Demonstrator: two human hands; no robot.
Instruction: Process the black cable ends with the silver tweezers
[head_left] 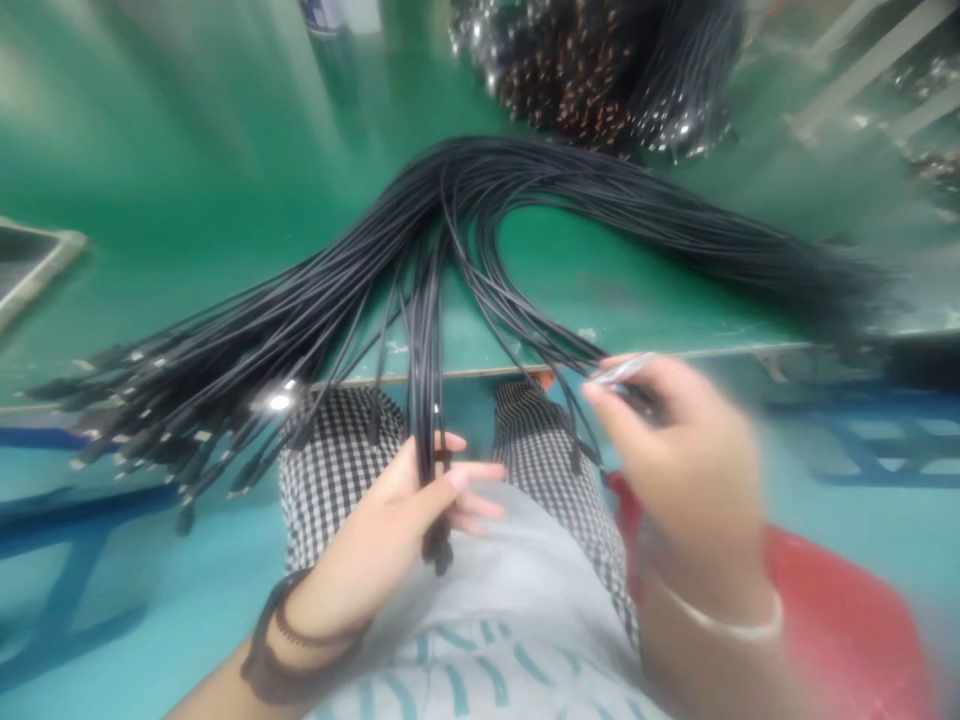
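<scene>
"So, is that hold steady?"

"Yes, the left hand [382, 540] has its fingers closed round the black cables [427, 450], which spread across the green surface [180, 270] and over its near edge; the right hand [675, 470] has its fingers pinched on a metal plug [622, 368]."

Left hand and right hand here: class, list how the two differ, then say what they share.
The left hand grips black cables; the right hand pinches a small silver piece. The left hand wears dark wrist strands, the right hand a pale bangle. The left hand looks sharp, the right hand blurred. Both are bare.
</scene>
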